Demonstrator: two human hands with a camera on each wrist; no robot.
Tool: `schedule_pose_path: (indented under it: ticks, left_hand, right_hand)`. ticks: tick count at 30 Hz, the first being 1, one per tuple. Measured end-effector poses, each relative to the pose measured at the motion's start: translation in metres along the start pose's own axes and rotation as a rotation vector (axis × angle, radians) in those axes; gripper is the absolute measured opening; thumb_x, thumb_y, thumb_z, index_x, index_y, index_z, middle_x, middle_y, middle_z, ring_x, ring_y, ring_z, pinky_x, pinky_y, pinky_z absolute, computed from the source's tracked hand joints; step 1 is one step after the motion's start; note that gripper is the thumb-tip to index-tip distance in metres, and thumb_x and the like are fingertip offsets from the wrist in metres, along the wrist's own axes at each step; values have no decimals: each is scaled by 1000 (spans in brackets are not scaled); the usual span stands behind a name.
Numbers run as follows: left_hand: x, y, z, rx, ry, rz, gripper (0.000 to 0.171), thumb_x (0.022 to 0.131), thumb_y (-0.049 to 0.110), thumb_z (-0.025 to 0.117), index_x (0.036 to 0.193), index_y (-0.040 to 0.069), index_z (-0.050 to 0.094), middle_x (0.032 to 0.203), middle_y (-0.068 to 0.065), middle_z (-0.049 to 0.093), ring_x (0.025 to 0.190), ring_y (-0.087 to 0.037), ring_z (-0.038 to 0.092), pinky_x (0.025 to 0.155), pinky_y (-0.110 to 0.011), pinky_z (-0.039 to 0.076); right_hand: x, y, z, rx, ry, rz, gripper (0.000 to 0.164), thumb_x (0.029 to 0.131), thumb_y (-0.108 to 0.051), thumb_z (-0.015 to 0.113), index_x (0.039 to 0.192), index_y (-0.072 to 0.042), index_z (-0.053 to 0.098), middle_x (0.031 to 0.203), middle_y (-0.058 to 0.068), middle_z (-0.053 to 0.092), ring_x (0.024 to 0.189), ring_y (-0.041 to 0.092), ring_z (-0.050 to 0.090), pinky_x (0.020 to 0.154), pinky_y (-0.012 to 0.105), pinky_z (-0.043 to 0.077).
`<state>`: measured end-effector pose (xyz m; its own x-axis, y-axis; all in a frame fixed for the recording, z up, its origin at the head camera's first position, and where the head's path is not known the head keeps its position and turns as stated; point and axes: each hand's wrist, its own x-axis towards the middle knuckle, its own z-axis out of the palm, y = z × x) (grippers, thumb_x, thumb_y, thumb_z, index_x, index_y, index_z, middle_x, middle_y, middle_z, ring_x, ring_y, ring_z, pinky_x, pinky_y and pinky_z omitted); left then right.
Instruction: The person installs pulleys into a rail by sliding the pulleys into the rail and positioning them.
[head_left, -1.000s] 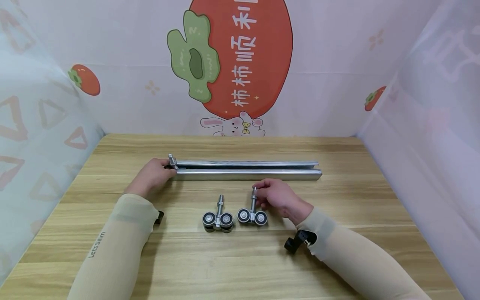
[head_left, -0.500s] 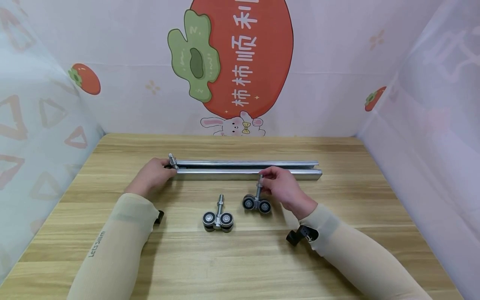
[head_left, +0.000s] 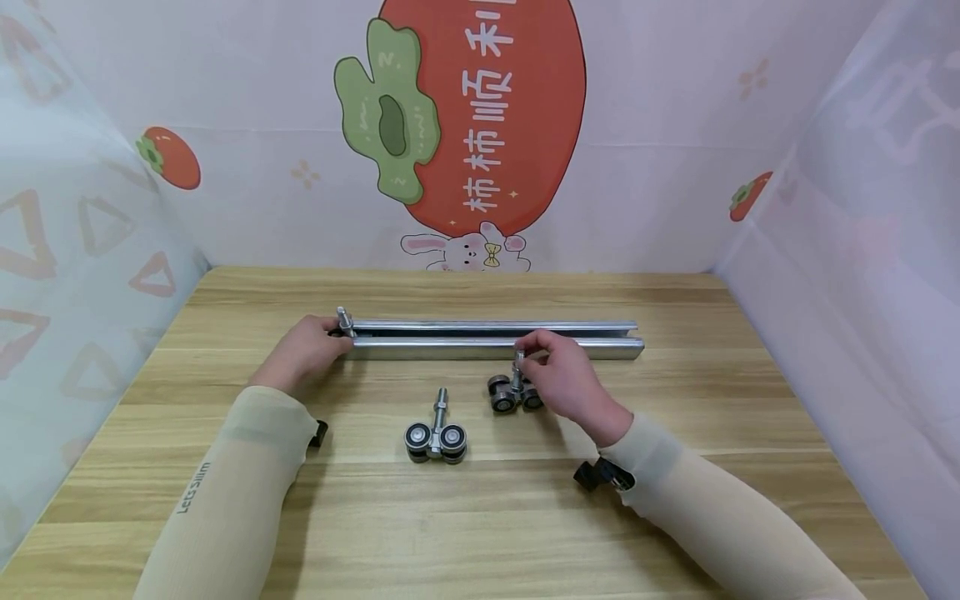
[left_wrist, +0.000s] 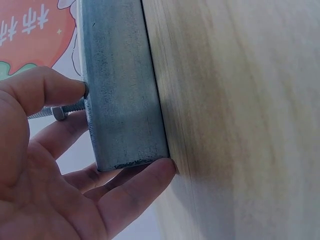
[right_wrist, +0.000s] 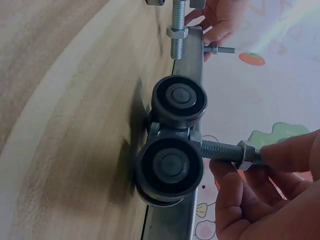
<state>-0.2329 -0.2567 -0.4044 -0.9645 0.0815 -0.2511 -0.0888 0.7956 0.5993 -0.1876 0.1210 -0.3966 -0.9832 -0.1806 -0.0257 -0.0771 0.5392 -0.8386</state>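
Observation:
A slotted steel rail (head_left: 487,348) lies across the table, its slot facing up. At its left end my left hand (head_left: 306,348) grips the rail, thumb on the upper edge and fingers round the end. A threaded bolt (head_left: 344,320) sticks up from the slot there; what it joins inside is hidden. My right hand (head_left: 564,373) pinches the upright bolt of a roller trolley (right_wrist: 171,145) with black-rimmed wheels. This trolley hangs in front of the rail, wheels down and off the tabletop. Another roller trolley (head_left: 436,437) stands on the table, bolt up, nearer to me.
The wood-grain table (head_left: 450,533) is bounded by a printed white cloth (head_left: 645,200) at the back and both sides. A black wrist mount (head_left: 600,475) hangs under my right sleeve.
My right hand has lifted the trolley off the table and carried it back and slightly right toward the rail. The trolley has turned about its bolt. My left hand keeps its place.

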Motion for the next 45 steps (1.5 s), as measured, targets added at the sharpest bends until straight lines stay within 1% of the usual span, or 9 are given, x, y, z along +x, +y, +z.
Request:
schedule_pose_path:
  ticks: [5, 9, 12, 16, 22, 25, 29, 36, 45]
  left_hand:
    - [-1, 1, 0, -7, 3, 4, 37, 98, 26, 56, 127, 3, 62, 114, -19, 57, 96, -33, 47, 84, -45, 37]
    - [-1, 2, 0, -4, 1, 13, 38, 98, 25, 56, 128, 2, 62, 114, -19, 58, 95, -33, 48, 83, -45, 38]
    - [-1, 1, 0, -2, -6, 13, 38, 98, 25, 56, 128, 2, 61, 117, -20, 58, 96, -33, 48, 85, -46, 38]
    - [-2, 1, 0, -1, -12, 15, 39, 98, 26, 56, 127, 2, 62, 117, -20, 58, 96, -33, 48, 85, -47, 38]
    - [-2, 0, -1, -2, -22, 17, 40, 98, 27, 56, 130, 2, 61, 118, -19, 58, 96, -33, 48, 84, -47, 38]
    - [0, 0, 0, 3, -18, 16, 38, 99, 27, 56, 127, 3, 62, 119, -20, 58, 96, -33, 48, 85, -47, 38]
    - [1, 1, -1, 16, -10, 17, 36, 99, 27, 55, 125, 4, 62, 118, -20, 58, 97, -34, 48, 85, -47, 38]
    - [2, -1, -1, 31, 0, 24, 34, 99, 25, 55, 123, 3, 63, 114, -20, 58, 95, -34, 48, 84, -47, 38]
    - [2, 0, -1, 18, -8, 21, 34, 99, 25, 55, 124, 3, 62, 114, -20, 58, 95, -34, 48, 83, -47, 38]
  right_hand:
    - [-7, 2, -2, 30, -20, -3, 21, 90, -3, 60, 107, -10, 68, 103, 3, 65, 92, 21, 61, 73, 38, 49]
    - [-9, 5, -1, 16, -31, -17, 19, 92, -8, 63, 110, -9, 67, 106, 3, 64, 93, 20, 62, 76, 39, 50]
    - [-9, 8, 1, -47, -33, -35, 15, 93, -13, 66, 107, -10, 68, 104, 1, 65, 93, 18, 64, 75, 37, 52]
    - [-7, 11, 5, -135, -28, -63, 8, 91, -12, 68, 99, -12, 67, 96, -1, 66, 89, 16, 65, 72, 35, 53]
    - [-4, 11, 3, -242, -16, -90, 7, 87, -12, 68, 93, -13, 64, 93, -1, 64, 83, 15, 62, 71, 35, 52]
    - [-2, 12, -3, -272, -17, -75, 6, 86, -13, 68, 92, -13, 64, 92, 0, 64, 82, 15, 62, 71, 35, 52]
    - [-1, 16, -13, -271, -25, -42, 7, 86, -13, 67, 93, -11, 65, 92, 1, 67, 84, 15, 63, 72, 36, 52]
    - [0, 21, -32, -310, -28, -59, 7, 86, -13, 67, 91, -10, 64, 92, 3, 68, 87, 19, 67, 72, 38, 53]
    - [0, 41, -60, -342, -7, -7, 10, 88, -14, 66, 96, -7, 66, 93, 6, 70, 88, 22, 67, 70, 39, 54]
